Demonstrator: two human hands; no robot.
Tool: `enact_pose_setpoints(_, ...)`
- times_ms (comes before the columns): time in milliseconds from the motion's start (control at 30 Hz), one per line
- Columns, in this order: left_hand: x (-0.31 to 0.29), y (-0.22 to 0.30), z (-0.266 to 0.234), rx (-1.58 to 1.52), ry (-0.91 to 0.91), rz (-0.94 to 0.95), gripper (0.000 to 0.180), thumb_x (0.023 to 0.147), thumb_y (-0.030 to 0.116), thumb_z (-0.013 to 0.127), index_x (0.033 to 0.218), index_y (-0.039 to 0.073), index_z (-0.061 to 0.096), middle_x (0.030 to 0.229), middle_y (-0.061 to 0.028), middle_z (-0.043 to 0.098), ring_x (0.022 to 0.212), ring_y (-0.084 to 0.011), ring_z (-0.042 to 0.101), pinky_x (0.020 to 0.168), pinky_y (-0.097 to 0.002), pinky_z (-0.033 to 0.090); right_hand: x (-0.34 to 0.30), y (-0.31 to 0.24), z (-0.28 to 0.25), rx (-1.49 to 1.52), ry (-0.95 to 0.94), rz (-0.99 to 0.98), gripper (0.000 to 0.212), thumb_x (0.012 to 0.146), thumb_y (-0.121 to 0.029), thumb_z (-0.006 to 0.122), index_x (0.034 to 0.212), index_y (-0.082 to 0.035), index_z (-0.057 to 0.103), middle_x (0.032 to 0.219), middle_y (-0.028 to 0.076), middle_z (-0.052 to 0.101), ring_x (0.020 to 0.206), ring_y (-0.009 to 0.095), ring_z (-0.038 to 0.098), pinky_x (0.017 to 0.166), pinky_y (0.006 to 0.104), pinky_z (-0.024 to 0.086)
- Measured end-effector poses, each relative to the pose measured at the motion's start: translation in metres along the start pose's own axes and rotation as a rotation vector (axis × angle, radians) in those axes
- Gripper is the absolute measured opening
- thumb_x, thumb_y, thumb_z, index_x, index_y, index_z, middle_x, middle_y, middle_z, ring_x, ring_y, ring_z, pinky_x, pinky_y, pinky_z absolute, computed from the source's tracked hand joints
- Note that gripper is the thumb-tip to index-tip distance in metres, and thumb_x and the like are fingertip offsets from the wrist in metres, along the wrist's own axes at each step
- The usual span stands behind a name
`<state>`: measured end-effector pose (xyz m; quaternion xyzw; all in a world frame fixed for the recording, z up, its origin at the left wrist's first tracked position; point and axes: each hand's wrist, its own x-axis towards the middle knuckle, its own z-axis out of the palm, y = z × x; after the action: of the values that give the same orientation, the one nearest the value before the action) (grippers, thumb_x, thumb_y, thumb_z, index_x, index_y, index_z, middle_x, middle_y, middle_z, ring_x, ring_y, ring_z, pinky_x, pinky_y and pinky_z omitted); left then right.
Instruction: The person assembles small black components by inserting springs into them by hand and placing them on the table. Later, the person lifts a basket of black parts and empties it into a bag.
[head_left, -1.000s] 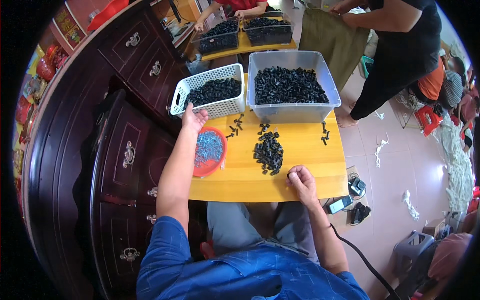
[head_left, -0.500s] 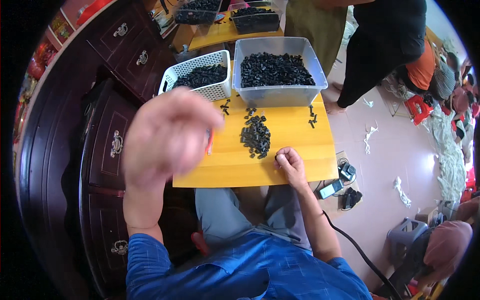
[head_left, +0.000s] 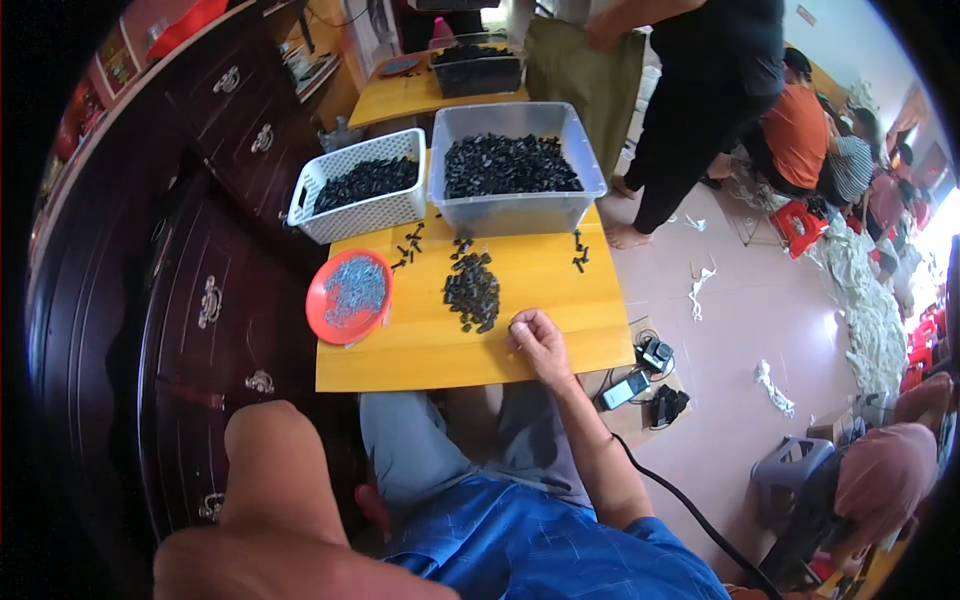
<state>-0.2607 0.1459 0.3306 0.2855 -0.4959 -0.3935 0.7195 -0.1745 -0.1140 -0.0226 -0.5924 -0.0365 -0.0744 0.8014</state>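
Note:
My right hand point(head_left: 540, 345) rests at the front right of the yellow table point(head_left: 410, 370), thumb and fingers pinched round a small black piece mostly hidden by the fingertips. Left of it lies a loose heap of small black parts point(head_left: 472, 292), which look like plastic fittings. My left arm is folded up at the lower left, very near the view; what may be my left hand point(head_left: 290, 572) shows at the bottom edge, its fingers unseen. A red plate point(head_left: 316, 300) full of small silvery metal pins or screws point(head_left: 355, 288) sits on the table's left side.
At the table's back stand a white perforated basket point(head_left: 370, 213) and a clear plastic bin point(head_left: 515, 215), both holding black parts. Dark wooden drawers point(head_left: 215, 270) close off the left. Devices point(head_left: 625, 390) lie right of the table, with a black cable point(head_left: 690, 500) nearby. A person point(head_left: 690, 120) stands beyond.
My left hand has swung from over the table's left side down to the lower left, uncovering the red plate. The right hand keeps its pinch. The whole view has shifted.

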Motion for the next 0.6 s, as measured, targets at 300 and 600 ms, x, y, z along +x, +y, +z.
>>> enact_pose_setpoints(300,-0.030,-0.024,0.010,0.192,0.217,0.027,0.015,0.095,0.006,0.057,0.089,-0.003,0.067,0.079,-0.0134,0.065,0.057,-0.0203,0.057,0.050,-0.0314,0.043,-0.002,-0.003,-0.007,0.048,0.004,-0.002,0.014,0.103,-0.018,0.058,0.103,-0.004,0.057,0.082,0.000,0.061,0.074,0.008,0.059,0.071,0.0238,0.048)
enact_pose_setpoints(600,-0.033,-0.050,0.012,0.392,0.480,0.036,0.008,0.092,0.003,0.061,0.089,-0.001,0.067,0.079,-0.0100,0.066,0.059,-0.0168,0.059,0.052,-0.0294,0.046,-0.005,-0.002,-0.012,0.015,0.000,0.019,0.015,0.103,-0.018,0.058,0.103,-0.003,0.057,0.086,0.000,0.060,0.078,0.008,0.057,0.072,0.0244,0.048)
